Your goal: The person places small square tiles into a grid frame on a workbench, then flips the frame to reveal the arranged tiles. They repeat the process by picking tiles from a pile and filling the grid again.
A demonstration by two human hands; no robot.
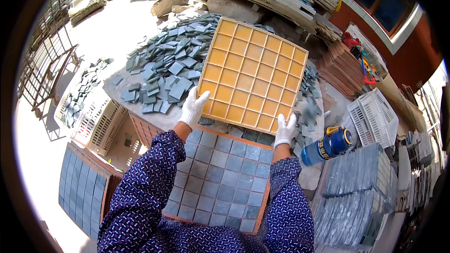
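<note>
Both my hands wear white gloves and hold up a square yellow grid tray (255, 70), tilted, with raised pale ribs that part it into square cells. My left hand (193, 107) grips its lower left edge, thumb on the front. At the lower right corner my right hand (286, 130) grips it the same way; the fingers behind the tray are hidden. Just below, nearer to me, lies a sheet of grey-blue square tiles (220, 173) in rows within a reddish-orange frame. Behind the tray spreads a heap of loose slate tiles (176, 68), partly covered by it.
A blue bottle (323, 147) lies to the right, beside a white plastic crate (373, 117) and wrapped tile stacks (351, 197). On the left stand another crate (101, 122) and a leaning stack of tile sheets (82, 189). Reddish-brown boards (342, 70) are piled at the back right.
</note>
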